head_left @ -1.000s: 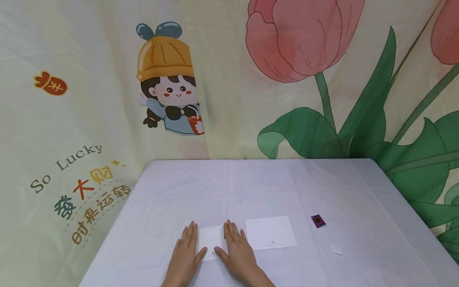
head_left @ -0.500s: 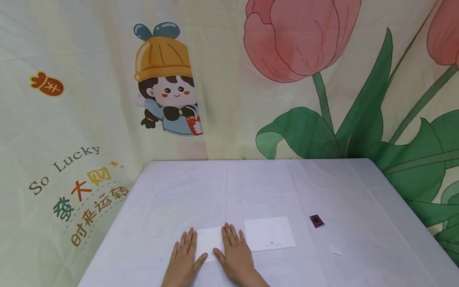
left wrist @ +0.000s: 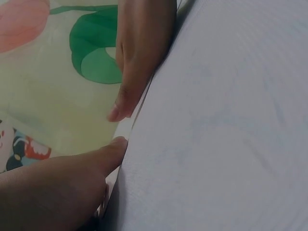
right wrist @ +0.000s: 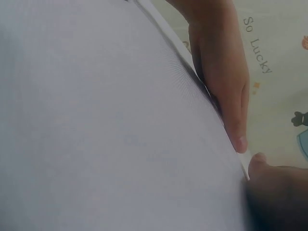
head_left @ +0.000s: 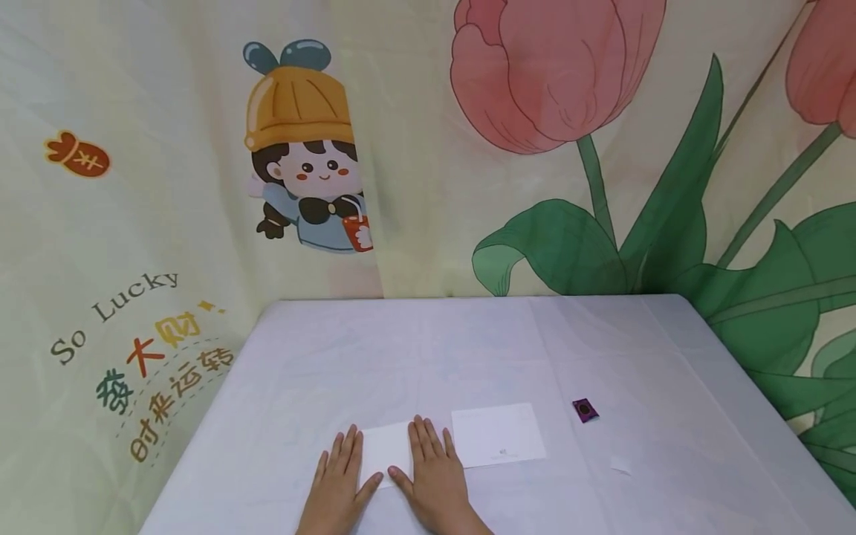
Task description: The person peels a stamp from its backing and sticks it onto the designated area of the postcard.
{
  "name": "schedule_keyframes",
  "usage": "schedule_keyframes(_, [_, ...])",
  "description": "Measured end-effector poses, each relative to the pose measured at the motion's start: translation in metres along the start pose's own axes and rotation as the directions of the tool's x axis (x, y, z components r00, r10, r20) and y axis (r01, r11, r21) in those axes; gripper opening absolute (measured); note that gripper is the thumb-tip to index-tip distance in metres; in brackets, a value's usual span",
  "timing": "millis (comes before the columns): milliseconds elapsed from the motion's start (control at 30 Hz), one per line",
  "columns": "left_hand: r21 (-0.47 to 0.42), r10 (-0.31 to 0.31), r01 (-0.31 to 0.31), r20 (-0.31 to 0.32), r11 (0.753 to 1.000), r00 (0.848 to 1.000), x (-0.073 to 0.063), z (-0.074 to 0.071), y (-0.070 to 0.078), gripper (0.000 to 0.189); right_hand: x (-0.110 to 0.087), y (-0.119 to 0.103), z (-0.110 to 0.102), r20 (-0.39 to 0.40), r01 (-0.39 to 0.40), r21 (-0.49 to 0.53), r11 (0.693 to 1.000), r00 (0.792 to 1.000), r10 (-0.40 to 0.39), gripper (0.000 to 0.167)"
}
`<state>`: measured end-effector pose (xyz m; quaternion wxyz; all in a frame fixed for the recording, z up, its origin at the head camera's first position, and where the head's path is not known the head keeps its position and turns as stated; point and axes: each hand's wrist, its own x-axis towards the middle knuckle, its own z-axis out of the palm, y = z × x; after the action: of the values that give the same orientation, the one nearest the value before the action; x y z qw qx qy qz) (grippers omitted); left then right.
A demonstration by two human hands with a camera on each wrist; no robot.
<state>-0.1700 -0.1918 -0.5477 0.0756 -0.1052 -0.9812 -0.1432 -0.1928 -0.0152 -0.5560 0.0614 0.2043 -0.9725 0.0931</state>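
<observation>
A white card point(head_left: 385, 453) lies flat on the table between and under both hands in the head view. My left hand point(head_left: 334, 479) rests on its left side, fingers straight and pointing away from me, thumb spread inward. On the card's right side lies my right hand point(head_left: 436, 479), its fingers straight too and its thumb angled toward the left one. The two thumbs almost meet near the card's front edge. In the left wrist view, the left thumb point(left wrist: 113, 149) is at the card's near edge point(left wrist: 124, 127). The right wrist view shows both thumbs by that edge.
Another white card point(head_left: 498, 435), with a small printed mark, lies just right of my right hand. Farther right are a small purple packet point(head_left: 585, 410) and a scrap of white paper point(head_left: 620, 466). A printed curtain point(head_left: 428, 148) hangs behind the white-covered table point(head_left: 428, 349).
The right hand has shifted slightly over the card, covering a small blue spot seen beside its fingers earlier. Otherwise the hands stay on the card; the whole view drifts slightly left.
</observation>
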Motion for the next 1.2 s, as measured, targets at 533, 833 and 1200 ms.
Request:
schedule_keyframes(533, [-0.045, -0.029, 0.03, 0.018, 0.999, 0.999, -0.002, 0.001, -0.004, 0.075, 0.004, 0.002, -0.005, -0.042, -0.033, 0.351, 0.936, 0.998, 0.051, 0.059])
schedule_keyframes(833, [-0.066, -0.029, 0.03, 0.021, 0.997, 0.999, 0.0, 0.001, -0.003, 0.075, 0.004, 0.015, -0.02, -0.14, -0.074, 0.647, 0.759, 0.967, 0.213, 0.049])
schedule_keyframes(1200, [-0.072, -0.056, 0.058, 0.038, 0.996, 0.998, 0.001, -0.001, -0.004, 0.075, -0.021, 0.013, -0.026, -0.077, 0.034, 0.296, 0.955, 0.997, -0.012, 0.055])
